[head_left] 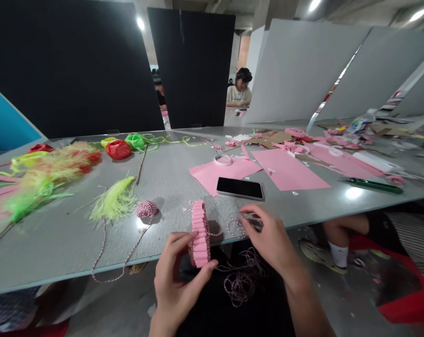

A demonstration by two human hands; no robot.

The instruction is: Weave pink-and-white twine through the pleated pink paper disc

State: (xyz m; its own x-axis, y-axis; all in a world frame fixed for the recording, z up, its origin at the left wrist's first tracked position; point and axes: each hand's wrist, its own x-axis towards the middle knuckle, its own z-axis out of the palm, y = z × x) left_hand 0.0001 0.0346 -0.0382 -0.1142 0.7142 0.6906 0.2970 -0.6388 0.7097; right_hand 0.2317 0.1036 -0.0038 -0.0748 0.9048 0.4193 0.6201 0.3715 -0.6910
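The left hand (178, 278) grips a ridged pink piece (202, 245) between thumb and fingers, holding it upright at the near edge of the tabletop (176, 187); it is seen almost edge-on, so its broad face is hidden, and the fingers cover part of its lower side. The right hand (270, 236) is half open, fingers curled beside loops of speckled cord (234, 227); whether it pinches any strand I cannot tell. More cord hangs in a tangle (241, 285) below the edge, hard to separate from the dark clothing behind it. A cord ball (146, 208) sits left, near a yellow-green tassel (116, 200). Beyond the hands, a phone (240, 188) overlaps a pink sheet (208, 175) bearing a white ring (222, 160). Clutter at far right is too jumbled to sort out. Black panels (192, 65) and grey panels (303, 70) block the background, leaving one person (239, 96) partly visible through a gap.
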